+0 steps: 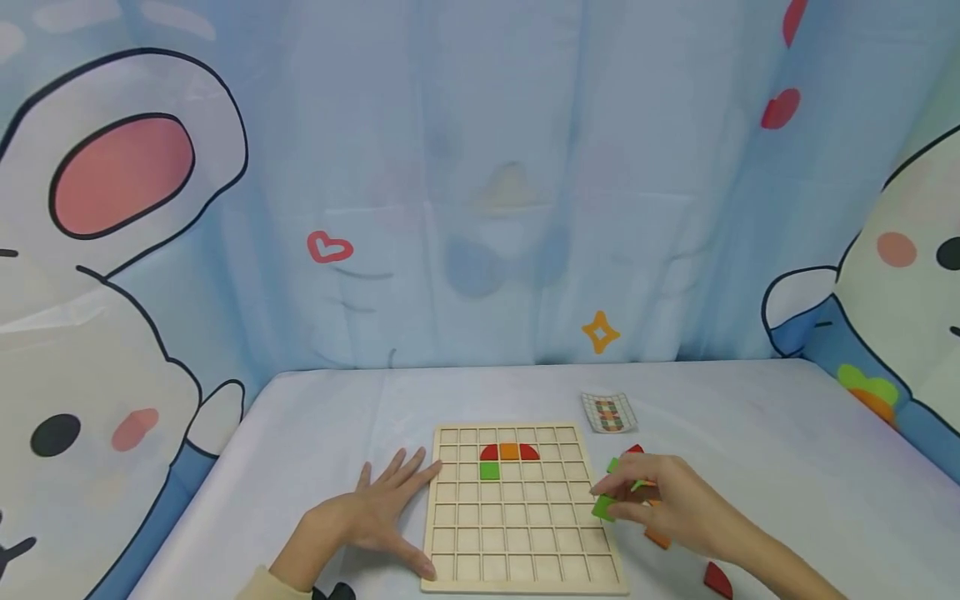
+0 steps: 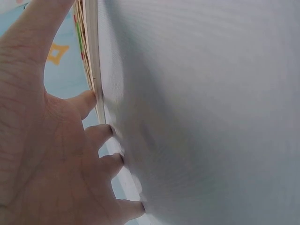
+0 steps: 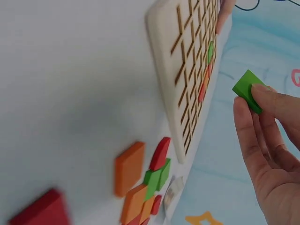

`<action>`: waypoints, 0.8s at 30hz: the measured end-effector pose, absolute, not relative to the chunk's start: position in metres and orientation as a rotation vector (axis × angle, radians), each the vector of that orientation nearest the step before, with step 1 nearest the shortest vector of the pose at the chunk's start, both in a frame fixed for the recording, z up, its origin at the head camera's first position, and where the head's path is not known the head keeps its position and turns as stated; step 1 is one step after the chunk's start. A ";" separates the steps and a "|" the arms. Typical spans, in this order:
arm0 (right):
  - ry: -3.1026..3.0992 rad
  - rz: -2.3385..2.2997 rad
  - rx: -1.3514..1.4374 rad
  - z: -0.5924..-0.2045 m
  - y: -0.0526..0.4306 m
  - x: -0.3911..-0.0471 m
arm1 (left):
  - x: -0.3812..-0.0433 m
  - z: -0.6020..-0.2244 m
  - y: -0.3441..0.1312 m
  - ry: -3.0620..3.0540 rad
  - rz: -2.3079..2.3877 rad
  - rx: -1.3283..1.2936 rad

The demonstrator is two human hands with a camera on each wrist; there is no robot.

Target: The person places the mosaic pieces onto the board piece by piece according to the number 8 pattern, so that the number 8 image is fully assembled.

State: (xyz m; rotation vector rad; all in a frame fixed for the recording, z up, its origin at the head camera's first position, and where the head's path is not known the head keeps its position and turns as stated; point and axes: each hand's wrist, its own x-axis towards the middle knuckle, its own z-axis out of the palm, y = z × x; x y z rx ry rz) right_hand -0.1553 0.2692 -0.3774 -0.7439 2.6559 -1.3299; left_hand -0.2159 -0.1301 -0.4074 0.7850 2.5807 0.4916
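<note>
My right hand (image 1: pixel 663 504) pinches a green square tile (image 3: pixel 250 90) between thumb and fingers, near the right edge of a wooden grid board (image 1: pixel 525 542). At the board's left edge, my left hand (image 1: pixel 382 512) lies with fingers spread, thumb and index touching the rim. In the left wrist view, the fingertips of the left hand (image 2: pixel 70 140) press down on the cloth beside the board's side. Set in the grid's upper rows are an orange square (image 1: pixel 509 452) with a red quarter-round tile (image 1: pixel 490 452) on its left and another (image 1: pixel 528 452) on its right. A green square (image 1: pixel 490 471) sits below the left red one.
Loose orange, green and red tiles (image 3: pixel 130 168) lie right of the board, partly hidden by my right hand in the head view. A red piece (image 1: pixel 717 580) lies nearer the front. Behind them is a small pattern card (image 1: pixel 609 413) on the white cloth.
</note>
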 end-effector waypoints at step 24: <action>2.683 -1.202 -0.948 -0.393 0.218 -0.245 | -0.217 -0.408 -0.129 2.577 0.486 0.782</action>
